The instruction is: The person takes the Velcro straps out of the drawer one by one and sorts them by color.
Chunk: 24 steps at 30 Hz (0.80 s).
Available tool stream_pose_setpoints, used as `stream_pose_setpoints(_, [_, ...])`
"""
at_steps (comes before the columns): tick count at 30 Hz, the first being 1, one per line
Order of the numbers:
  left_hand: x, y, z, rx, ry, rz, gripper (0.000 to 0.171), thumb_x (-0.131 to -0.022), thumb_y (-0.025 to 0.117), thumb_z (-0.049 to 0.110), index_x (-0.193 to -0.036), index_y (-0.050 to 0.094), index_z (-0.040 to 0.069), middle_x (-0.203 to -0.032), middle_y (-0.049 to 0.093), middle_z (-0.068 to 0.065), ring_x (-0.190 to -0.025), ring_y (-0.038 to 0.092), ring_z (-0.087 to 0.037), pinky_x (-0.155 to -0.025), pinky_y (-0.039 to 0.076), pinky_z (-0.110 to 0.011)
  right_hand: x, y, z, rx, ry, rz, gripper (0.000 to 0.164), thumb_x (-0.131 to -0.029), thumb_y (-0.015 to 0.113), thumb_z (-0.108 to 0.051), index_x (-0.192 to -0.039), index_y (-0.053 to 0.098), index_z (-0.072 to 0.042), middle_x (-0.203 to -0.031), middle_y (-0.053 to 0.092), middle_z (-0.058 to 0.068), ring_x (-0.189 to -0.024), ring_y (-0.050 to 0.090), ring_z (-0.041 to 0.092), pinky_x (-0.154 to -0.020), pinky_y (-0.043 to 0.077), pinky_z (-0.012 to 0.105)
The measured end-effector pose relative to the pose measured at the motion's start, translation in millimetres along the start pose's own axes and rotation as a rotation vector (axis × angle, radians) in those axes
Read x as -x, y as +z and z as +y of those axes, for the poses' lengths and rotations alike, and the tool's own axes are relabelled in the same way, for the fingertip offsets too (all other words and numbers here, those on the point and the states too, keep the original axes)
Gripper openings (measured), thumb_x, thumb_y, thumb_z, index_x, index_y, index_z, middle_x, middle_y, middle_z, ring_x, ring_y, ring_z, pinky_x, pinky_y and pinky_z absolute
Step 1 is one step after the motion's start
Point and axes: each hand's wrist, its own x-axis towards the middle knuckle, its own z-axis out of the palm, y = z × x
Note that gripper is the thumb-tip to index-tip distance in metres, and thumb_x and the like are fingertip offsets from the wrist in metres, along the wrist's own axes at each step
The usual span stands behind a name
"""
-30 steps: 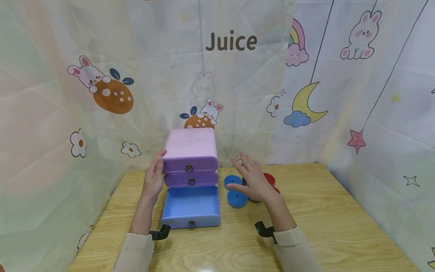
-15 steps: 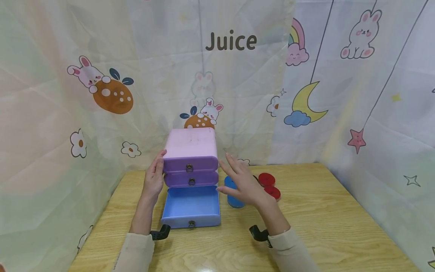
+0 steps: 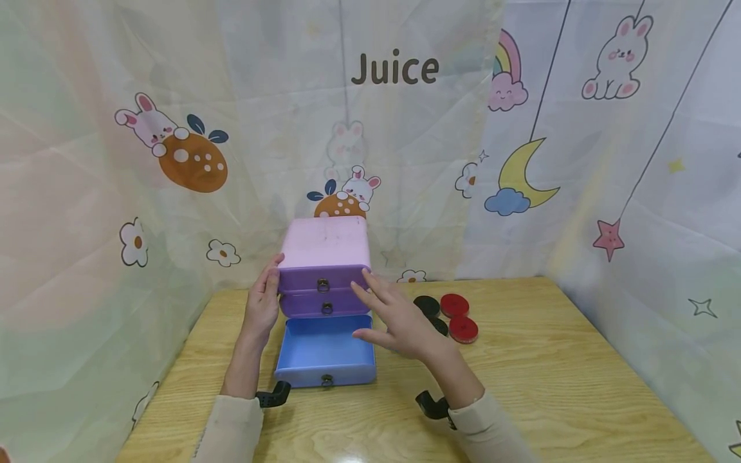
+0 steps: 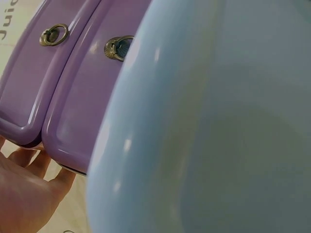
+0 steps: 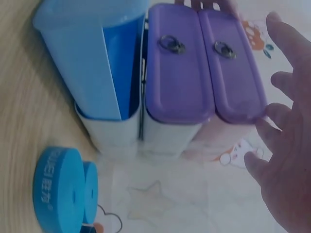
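Observation:
A small drawer cabinet with a pink top stands on the table. Its two upper purple drawers are pushed in, and the lowest, a blue drawer, is pulled out with a bare inside. Against the cabinet's left side rests my left hand, fingers along the purple drawers' edge in the left wrist view. My right hand, fingers spread and holding nothing, is at the cabinet's right front edge, overlapping the purple fronts. It hides the blue rolls in the head view; they show in the right wrist view.
Right of the cabinet lie flat rolls: black ones, partly behind the right hand, and red ones. Printed cloth hangs behind and on both sides of the wooden table.
My right hand has moved left from over the rolls to the cabinet's right edge, uncovering the red and black rolls and covering the blue ones. The left hand has stayed in place.

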Motion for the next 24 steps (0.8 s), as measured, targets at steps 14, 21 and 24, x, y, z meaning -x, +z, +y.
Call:
stream_pose_setpoints(14, [-1.2, 0.5, 0.8, 0.017, 0.012, -0.007, 0.05, -0.112, 0.039, 0.044, -0.16, 0.043, 0.029, -0.169, 0.035, 0.009, -0.158, 0.029, -0.017, -0.13, 0.025, -0.049, -5, 15, -23, -0.045, -0.007, -0.143, 0.083, -0.1, 0.058, -0.063, -0.167, 0.024, -0.029, -0.175, 0.02, 0.003, -0.159, 0.027, 0.032, -0.121, 0.038, 0.058])
stream_pose_setpoints(21, [-1.7, -0.7, -1.3, 0.005, 0.005, 0.002, 0.05, -0.112, 0.039, 0.045, -0.159, 0.044, 0.028, -0.169, 0.035, 0.008, -0.158, 0.029, -0.018, -0.129, 0.025, -0.049, -6, 17, -33, -0.2, 0.048, -0.229, 0.084, -0.1, 0.052, -0.069, -0.167, 0.013, -0.038, -0.17, 0.031, -0.008, -0.151, 0.044, 0.023, -0.112, 0.049, 0.054])
stream_pose_setpoints(24, [-1.8, -0.9, -2.1, 0.007, 0.008, 0.002, 0.05, -0.112, 0.039, 0.045, -0.159, 0.044, 0.028, -0.169, 0.036, 0.008, -0.158, 0.029, -0.018, -0.129, 0.025, -0.049, -6, 19, -35, -0.264, 0.044, -0.24, 0.086, -0.101, 0.054, -0.065, -0.168, 0.011, -0.032, -0.168, 0.037, -0.005, -0.141, 0.055, 0.021, -0.108, 0.054, 0.048])
